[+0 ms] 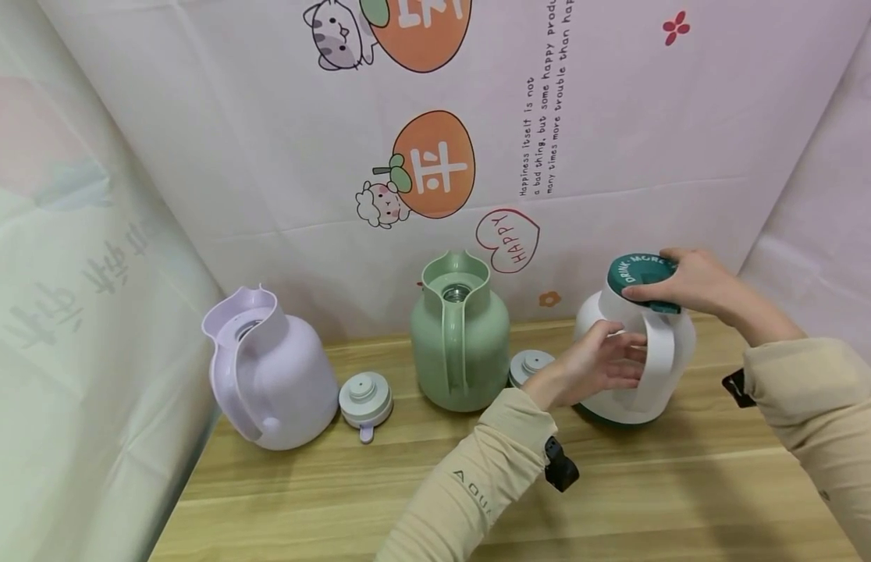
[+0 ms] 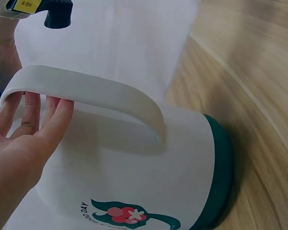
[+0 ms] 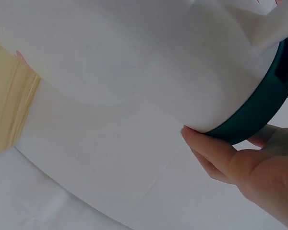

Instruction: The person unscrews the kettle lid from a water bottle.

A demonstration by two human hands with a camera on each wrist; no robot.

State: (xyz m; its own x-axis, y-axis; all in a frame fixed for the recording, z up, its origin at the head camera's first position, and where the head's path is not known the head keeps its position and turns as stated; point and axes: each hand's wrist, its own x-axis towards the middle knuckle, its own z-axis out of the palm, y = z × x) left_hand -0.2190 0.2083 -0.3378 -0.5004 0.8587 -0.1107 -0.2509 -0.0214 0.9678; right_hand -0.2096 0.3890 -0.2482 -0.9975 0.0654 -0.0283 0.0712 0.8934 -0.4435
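Observation:
At the right stands a white jug (image 1: pixel 625 390) with a green base; its round dark green lid (image 1: pixel 635 269) sits at the mouth. My right hand (image 1: pixel 695 281) grips this lid from the right, thumb across the top. In the right wrist view, fingers (image 3: pixel 209 146) reach along the lid's green rim (image 3: pixel 252 120). My left hand (image 1: pixel 604 363) is at the jug's handle (image 1: pixel 658 359), its nearly straight fingers reaching into the gap between handle and body. Those fingers (image 2: pixel 53 122) touch the inside of the handle in the left wrist view, where their tips are hidden.
A green jug (image 1: pixel 456 343) stands mid-table without a lid, beside a grey-white stopper (image 1: pixel 530 363) partly behind my left hand. Farther left are an open lilac jug (image 1: pixel 288 382) and another stopper (image 1: pixel 365 398). A printed cloth (image 1: pixel 302 265) hangs behind the wooden table (image 1: pixel 302 499).

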